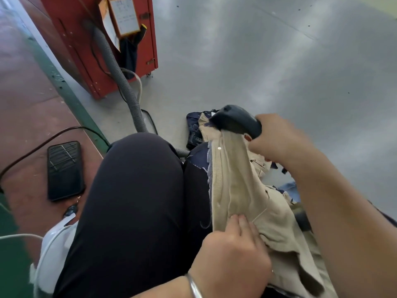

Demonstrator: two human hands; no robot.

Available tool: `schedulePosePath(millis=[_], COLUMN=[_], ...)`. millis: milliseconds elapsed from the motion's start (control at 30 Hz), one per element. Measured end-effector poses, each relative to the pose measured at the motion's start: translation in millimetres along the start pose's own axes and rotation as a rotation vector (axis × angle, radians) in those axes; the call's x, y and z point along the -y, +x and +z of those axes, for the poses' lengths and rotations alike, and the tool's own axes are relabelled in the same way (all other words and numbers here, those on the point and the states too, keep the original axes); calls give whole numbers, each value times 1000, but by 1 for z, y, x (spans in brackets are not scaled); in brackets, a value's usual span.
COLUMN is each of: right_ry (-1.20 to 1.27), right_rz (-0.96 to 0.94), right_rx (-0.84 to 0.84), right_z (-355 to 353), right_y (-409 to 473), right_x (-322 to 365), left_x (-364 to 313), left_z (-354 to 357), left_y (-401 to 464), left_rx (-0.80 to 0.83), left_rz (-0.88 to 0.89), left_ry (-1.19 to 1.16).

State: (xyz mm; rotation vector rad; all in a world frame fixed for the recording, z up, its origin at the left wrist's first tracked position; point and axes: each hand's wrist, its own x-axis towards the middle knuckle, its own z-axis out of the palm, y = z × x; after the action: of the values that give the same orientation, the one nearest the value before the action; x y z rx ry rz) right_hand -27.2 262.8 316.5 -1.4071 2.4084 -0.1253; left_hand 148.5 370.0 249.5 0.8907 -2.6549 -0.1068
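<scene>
A beige garment (pixel 238 188) lies over my lap, stretched between both hands. My left hand (pixel 232 252) grips its near end at the lower middle, with a metal bangle on the wrist. My right hand (pixel 279 140) holds a black hand-held tool (pixel 236 121), whose head presses against the far end of the beige cloth. Dark blue denim pieces (pixel 196 132) lie under and beyond the garment.
A black phone (pixel 64 171) lies on the red-brown surface at the left, beside a black cable (pixel 53 136). A grey ribbed hose (pixel 120 82) runs from a red machine (pixel 96 46) at the top left down behind my knee. Grey floor (pixel 279 61) spreads to the right.
</scene>
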Motion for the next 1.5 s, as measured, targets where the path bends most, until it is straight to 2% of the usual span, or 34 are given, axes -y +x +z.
schedulePosePath(millis=[133, 267, 400, 533, 633, 733, 833, 933, 1033, 1200, 1333, 1400, 1500], right_ry=[136, 295, 207, 19, -73, -60, -33, -6, 76, 213, 176, 142, 56], right_rz=[104, 139, 98, 4, -26, -67, -85, -51, -15, 37, 57, 34, -1], right_rx=[-4, -22, -71, 127, 107, 51, 45, 44, -25, -147, -185, -141, -53], right_z=[-4, -22, -28, -16, -11, -13, -12, -5, -9, -28, -31, -29, -23], right_y=[14, -34, -106, -133, -120, -92, -53, -12, 0, -48, -99, -119, -139], right_x=[-21, -57, -73, -63, -51, -36, -14, 2, -8, -43, -57, -59, -62], left_x=[3, 10, 7, 0, 1, 4, 6, 3, 7, 42, 23, 5, -4], left_z=[-5, -10, -12, -15, -15, -16, -17, -16, -16, -25, -19, -12, -11], left_y=[-1, 1, 2, 2, 5, 8, 9, 10, 11, 35, 31, 17, 8], left_rx=[-14, -33, -40, -56, -24, 81, 116, 113, 1, -61, -58, -13, 137], left_rz=[-20, -19, 16, 46, 64, 84, 60, 49, 7, -93, -73, -39, 13], left_ry=[-61, -108, -125, -128, -160, -191, -198, -183, -168, -64, 10, 52, 164])
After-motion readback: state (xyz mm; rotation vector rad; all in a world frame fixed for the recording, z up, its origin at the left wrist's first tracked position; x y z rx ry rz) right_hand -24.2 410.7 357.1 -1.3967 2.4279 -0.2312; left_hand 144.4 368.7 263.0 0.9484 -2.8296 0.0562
